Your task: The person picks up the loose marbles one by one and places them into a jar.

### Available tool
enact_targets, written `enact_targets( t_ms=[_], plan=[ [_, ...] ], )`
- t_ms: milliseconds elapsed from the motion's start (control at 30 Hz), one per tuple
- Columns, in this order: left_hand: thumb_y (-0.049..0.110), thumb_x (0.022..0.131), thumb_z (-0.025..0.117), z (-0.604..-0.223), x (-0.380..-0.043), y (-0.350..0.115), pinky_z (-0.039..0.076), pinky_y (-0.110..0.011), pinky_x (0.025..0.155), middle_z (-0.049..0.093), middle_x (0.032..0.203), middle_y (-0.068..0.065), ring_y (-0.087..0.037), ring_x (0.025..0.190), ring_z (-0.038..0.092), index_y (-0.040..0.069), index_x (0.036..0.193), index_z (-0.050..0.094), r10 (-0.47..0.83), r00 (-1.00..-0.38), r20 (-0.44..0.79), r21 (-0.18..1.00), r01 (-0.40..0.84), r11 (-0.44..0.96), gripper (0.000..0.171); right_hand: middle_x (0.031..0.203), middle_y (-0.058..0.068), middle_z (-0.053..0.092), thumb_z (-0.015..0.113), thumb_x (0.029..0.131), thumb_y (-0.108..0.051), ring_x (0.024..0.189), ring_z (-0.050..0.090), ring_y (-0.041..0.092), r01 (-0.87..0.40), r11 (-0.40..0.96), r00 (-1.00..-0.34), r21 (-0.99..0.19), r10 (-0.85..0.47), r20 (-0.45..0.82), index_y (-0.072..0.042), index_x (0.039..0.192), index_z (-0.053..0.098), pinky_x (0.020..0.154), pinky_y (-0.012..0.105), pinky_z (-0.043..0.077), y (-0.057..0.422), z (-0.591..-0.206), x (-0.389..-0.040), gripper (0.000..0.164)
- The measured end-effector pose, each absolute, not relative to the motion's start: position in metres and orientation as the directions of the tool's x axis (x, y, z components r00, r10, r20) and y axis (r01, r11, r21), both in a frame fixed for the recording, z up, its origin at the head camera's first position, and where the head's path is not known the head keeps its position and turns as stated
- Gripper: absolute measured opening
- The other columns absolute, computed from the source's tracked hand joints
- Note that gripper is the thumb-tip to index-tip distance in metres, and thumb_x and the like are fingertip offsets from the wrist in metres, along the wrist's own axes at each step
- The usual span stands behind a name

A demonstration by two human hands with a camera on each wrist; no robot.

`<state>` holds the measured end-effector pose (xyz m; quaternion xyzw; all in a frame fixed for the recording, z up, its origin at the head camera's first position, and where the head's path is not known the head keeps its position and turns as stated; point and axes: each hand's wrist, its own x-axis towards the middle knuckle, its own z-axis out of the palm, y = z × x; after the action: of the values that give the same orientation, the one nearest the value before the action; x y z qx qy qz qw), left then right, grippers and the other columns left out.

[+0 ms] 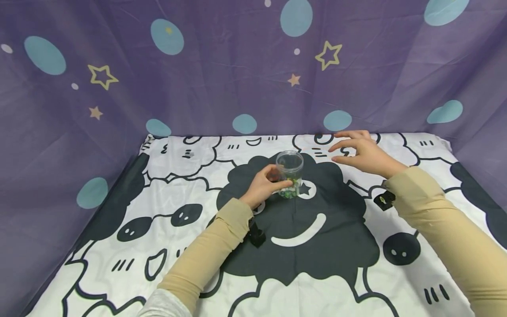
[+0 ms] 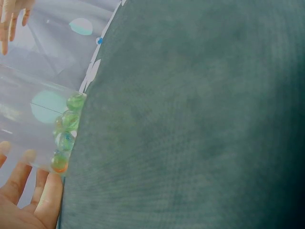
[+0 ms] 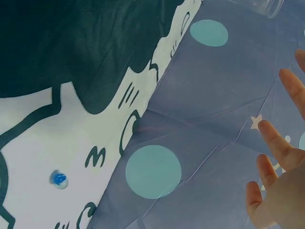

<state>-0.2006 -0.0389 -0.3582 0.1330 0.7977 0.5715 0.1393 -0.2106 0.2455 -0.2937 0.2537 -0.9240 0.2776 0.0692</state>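
Observation:
A clear, open-topped jar [image 1: 290,161] stands upright on the dark cloud-shaped face of the cloth. Several green-tinted glass marbles [image 2: 69,120] lie along its bottom, some with orange or white inside. My left hand [image 1: 263,185] grips the jar from the left, thumb across the near side and fingers round the back. To the right of the jar my right hand [image 1: 363,154] hovers with spread, slightly bent fingers, holding nothing. In the right wrist view a single blue-and-clear marble [image 3: 59,179] sits on the white part of the cloth, apart from the fingers.
A white cloth [image 1: 332,288] printed with cartoon sheep covers the table. Behind its far edge hangs a purple curtain [image 1: 237,88] with stars and blue ovals, which also comes down at both sides. Dark wrist-camera mounts [image 1: 256,235] hang below both sleeves.

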Motion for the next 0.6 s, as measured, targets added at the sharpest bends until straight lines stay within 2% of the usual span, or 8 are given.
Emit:
enact_targets(
  t_ms=[200,367,600],
  plan=[
    [0.019,0.086,0.072,-0.37,-0.209,-0.039,0.048,-0.039,0.101,0.051,0.13,-0.011,-0.031,0.128,0.046,0.011,0.128,0.052,0.37,-0.927,-0.069,0.954,0.046,0.295,0.047,0.137,0.026,0.045,0.07,0.085,-0.015,0.12,0.03,0.047,-0.494,0.738,-0.869,-0.459,-0.434,0.238,-0.007,0.104,0.071,0.091,0.06,0.028,0.253,-0.299,-0.209,0.02],
    [0.024,0.084,0.073,-0.388,-0.219,-0.039,0.048,-0.038,0.1,0.053,0.127,-0.007,-0.028,0.127,0.048,0.016,0.127,0.053,0.361,-0.931,-0.049,0.954,0.063,0.293,0.048,0.138,0.026,0.042,0.069,0.087,-0.018,0.122,0.026,0.049,-0.442,0.762,-0.895,-0.473,-0.405,0.186,-0.006,0.107,0.07,0.09,0.065,0.024,0.263,-0.304,-0.21,0.023],
    [0.026,0.083,0.075,-0.391,-0.22,-0.039,0.049,-0.036,0.098,0.055,0.124,-0.004,-0.026,0.124,0.05,0.019,0.125,0.054,0.354,-0.935,-0.031,0.953,0.079,0.292,0.048,0.137,0.026,0.042,0.07,0.086,-0.017,0.126,0.024,0.051,-0.392,0.791,-0.919,-0.47,-0.362,0.158,-0.006,0.106,0.07,0.097,0.071,0.02,0.274,-0.309,-0.213,0.023]
  ],
)
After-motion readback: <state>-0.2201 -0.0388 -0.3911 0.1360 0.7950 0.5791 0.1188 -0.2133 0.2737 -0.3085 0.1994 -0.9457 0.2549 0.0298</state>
